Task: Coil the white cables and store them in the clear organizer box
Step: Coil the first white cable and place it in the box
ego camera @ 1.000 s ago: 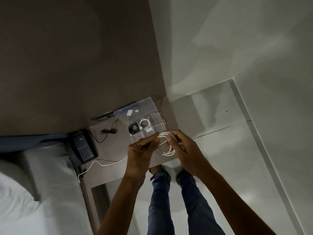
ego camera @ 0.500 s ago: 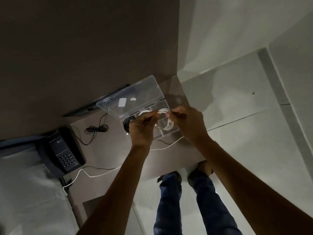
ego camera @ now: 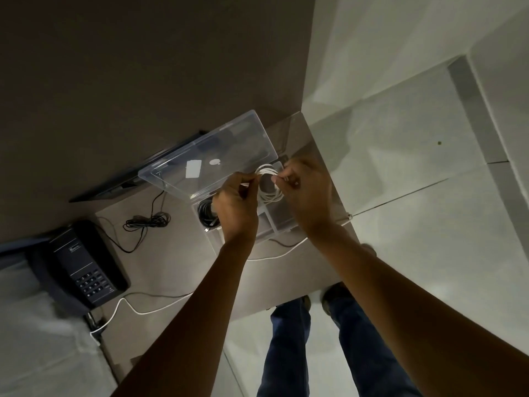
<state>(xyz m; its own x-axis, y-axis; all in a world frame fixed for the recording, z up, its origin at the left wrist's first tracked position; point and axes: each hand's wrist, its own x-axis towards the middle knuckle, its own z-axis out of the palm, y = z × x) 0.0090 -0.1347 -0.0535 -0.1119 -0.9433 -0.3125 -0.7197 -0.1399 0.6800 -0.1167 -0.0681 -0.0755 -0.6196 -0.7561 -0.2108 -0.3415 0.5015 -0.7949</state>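
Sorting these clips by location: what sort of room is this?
Probably a hotel bedroom: a dark desk phone sits on a bedside table, with white bedding beside it and a tiled floor.

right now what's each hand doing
Left hand: closed, pinching the white coil over the box.
Right hand: closed, pinching the same coil.

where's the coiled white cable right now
In the head view, the coiled white cable is held between left hand and right hand, over the clear organizer box.
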